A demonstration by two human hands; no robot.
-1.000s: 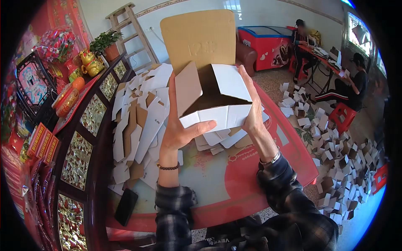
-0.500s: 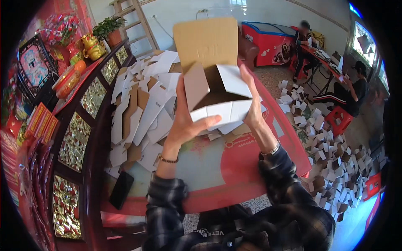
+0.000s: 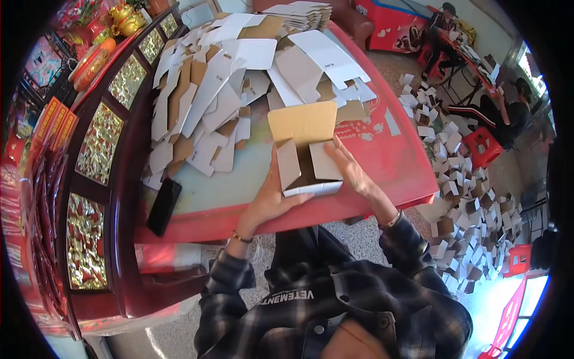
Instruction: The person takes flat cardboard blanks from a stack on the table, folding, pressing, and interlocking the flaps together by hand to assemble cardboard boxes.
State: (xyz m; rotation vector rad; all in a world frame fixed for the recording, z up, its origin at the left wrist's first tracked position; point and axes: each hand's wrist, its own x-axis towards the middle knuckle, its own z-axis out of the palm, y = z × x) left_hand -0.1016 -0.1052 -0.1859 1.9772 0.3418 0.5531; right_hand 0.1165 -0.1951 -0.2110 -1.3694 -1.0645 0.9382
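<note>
Clothing lettering: white capitals on the wearer's dark top (image 3: pixel 290 297), legible as "VETEMENT". Middle letters slightly distorted by the slope of the fabric. A smaller line beneath: too small to read.

Red packets (image 3: pixel 55 124), left side: gold characters in rows, too small to make out.

White cardboard blank (image 3: pixel 326 60), right part of the pile on the worktop (image 3: pixel 382 173): short dark print, illegible at this size.

Second printed blank (image 3: pixel 209 90), left part of the pile: small dark mark, likewise unreadable. No numbers can be read.
</note>
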